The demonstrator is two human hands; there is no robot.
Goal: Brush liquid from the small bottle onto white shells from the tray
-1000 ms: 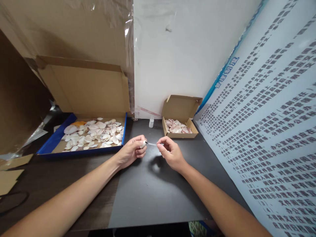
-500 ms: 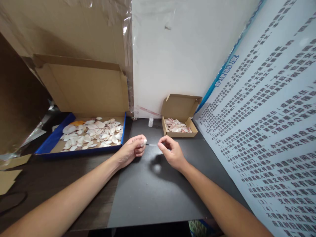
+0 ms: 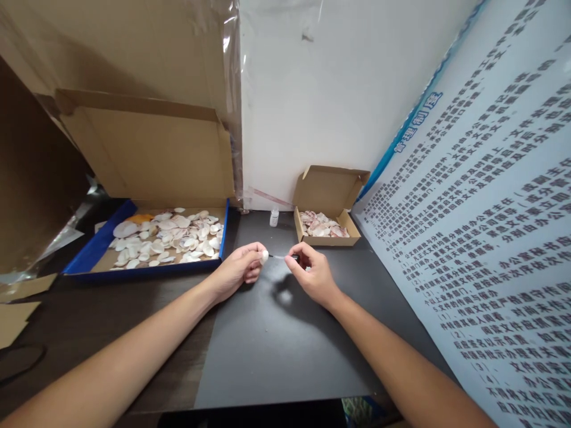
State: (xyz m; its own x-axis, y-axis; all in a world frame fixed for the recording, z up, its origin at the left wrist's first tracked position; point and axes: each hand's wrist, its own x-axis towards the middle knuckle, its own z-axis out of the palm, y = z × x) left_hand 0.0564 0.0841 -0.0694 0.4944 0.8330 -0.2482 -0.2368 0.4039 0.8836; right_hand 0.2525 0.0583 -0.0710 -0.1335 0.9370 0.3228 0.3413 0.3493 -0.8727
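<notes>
My left hand [image 3: 243,266] pinches a small white seashell [image 3: 264,257] between thumb and fingertips, above the grey mat. Facing it, my right hand [image 3: 311,268] is closed on the black cap of a small brush [image 3: 279,257], whose thin stem points left. The dark brush tip is at the shell's right edge; whether it touches cannot be made out. Behind both hands a small white bottle [image 3: 273,218] stands upright on the mat.
At the left, a blue-edged cardboard box [image 3: 147,273] with its lid up holds many shells. A smaller open cardboard box [image 3: 328,241] with pinkish shells stands back right. A printed board [image 3: 491,238] leans along the right. Loose cardboard pieces [image 3: 18,321] lie far left.
The shell in my left hand has turned and shows more of its white face. The brush's black cap now shows at my right fingertips. The view has shifted slightly.
</notes>
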